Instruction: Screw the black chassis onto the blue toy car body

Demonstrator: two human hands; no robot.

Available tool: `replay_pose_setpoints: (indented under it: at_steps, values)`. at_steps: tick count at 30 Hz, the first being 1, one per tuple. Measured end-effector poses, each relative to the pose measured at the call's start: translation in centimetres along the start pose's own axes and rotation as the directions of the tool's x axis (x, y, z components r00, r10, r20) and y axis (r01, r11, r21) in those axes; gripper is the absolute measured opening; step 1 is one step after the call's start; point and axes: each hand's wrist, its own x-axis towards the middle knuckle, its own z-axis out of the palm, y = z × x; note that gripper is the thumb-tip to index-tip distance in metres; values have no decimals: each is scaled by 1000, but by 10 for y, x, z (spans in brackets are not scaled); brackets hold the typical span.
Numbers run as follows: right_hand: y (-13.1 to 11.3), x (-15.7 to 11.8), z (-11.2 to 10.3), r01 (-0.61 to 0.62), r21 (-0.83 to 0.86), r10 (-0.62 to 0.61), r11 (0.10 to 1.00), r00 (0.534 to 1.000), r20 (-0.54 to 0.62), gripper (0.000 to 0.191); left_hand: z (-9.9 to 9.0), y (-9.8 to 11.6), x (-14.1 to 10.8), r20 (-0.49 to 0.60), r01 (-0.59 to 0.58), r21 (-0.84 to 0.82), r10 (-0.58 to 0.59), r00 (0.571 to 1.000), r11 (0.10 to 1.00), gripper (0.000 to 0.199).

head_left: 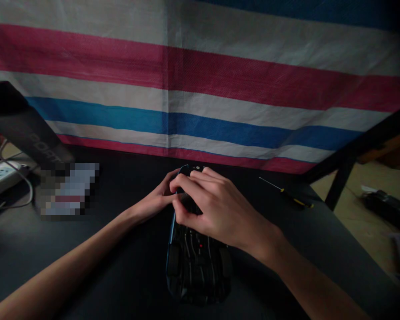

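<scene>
A toy car (200,269) lies upside down on the dark table, its black underside and wheels facing up and a blue edge showing along its left side. My left hand (165,191) grips the car's far left side, its fingertips partly hidden. Over the far half of the underside is my right hand (216,204), fingers curled and thumb close to the index finger. Anything between those fingertips is too dark and small to make out. A small red spot shows on the underside, just below my right hand.
A screwdriver (286,193) with a black and yellow handle lies at the right on the table (120,271). To the left are a blurred-out rectangular item (75,189), a dark box-like object (30,129) and a white power strip (3,175) with a cable. A striped sheet (200,75) hangs behind.
</scene>
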Motion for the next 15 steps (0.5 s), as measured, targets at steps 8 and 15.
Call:
replay_pose_setpoints:
  at_steps: [8, 15]
  values:
    - [2, 1, 1, -60, 5, 60, 998, 998, -10, 15, 2, 5, -2, 4, 31, -58, -31, 1000, 998, 79]
    - [0, 2, 2, -81, 1, 81, 997, 997, -4, 15, 4, 8, -2, -16, 25, 10, -25, 1000, 1000, 78]
